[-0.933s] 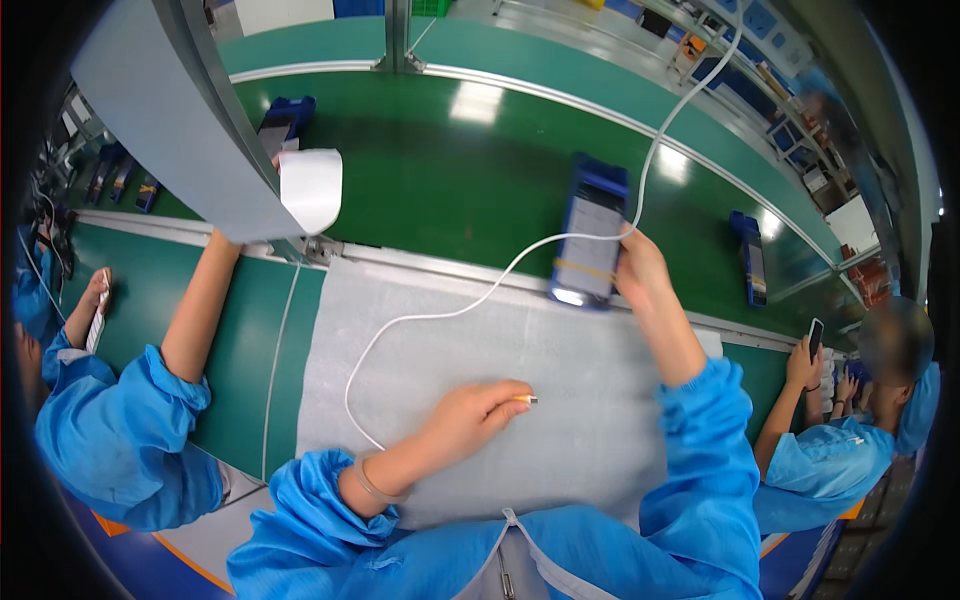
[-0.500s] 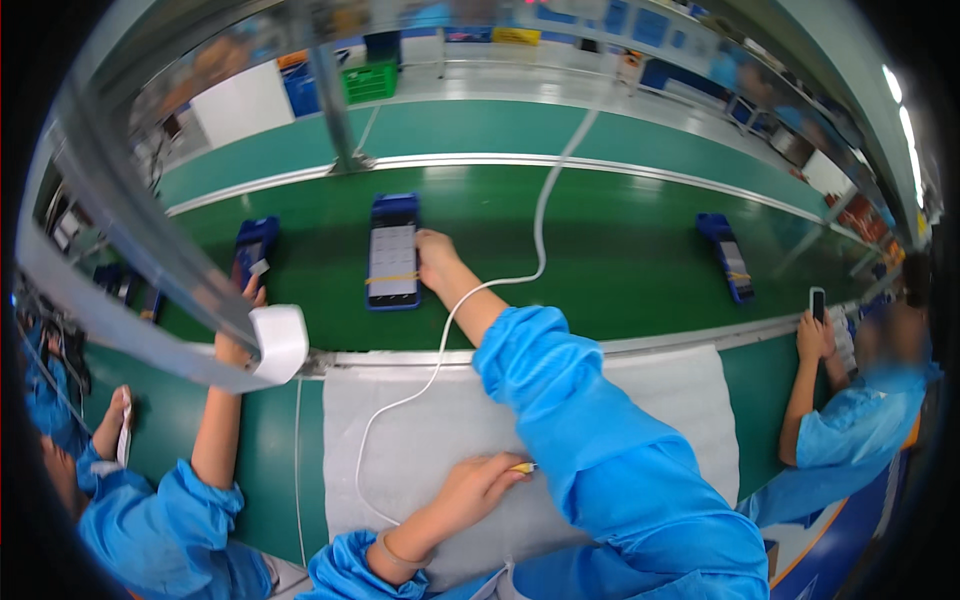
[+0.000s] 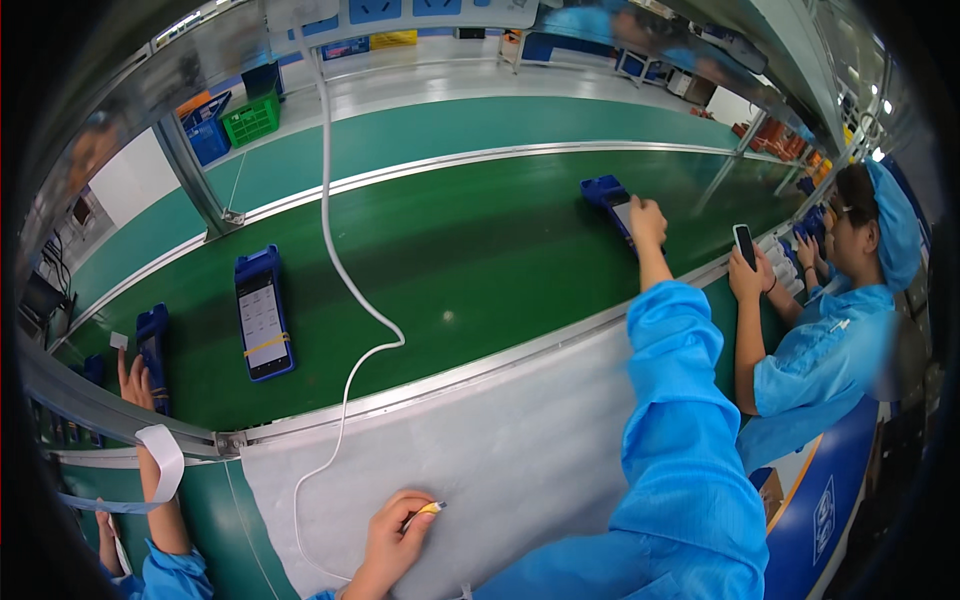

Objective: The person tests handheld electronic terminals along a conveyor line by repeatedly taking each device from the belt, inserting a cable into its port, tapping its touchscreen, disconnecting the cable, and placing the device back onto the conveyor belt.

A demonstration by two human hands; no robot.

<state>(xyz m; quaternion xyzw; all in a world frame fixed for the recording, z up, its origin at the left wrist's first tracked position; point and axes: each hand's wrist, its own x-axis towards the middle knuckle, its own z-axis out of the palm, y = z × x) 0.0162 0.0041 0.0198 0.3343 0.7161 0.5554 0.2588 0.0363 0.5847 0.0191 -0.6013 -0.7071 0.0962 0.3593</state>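
My right hand reaches far out over the green belt, its fingers closed at the side of a blue handheld terminal; the hand covers part of the screen. Low over the pale mat, my left hand pinches a small yellow-and-white cable plug with a metal tip. A white cable hangs from above, crosses the belt and mat, and runs down to my left wrist. Another blue terminal, screen lit and a yellow band around it, lies on the belt to the left, untouched.
A metal rail separates the belt from my mat. At left, a co-worker's hand is beside another terminal, near a metal post. To the right, a person in blue holds a phone-like device.
The view has turned to the right. My right hand has left the lit terminal and is now at the one farther right. My left hand still holds the plug.
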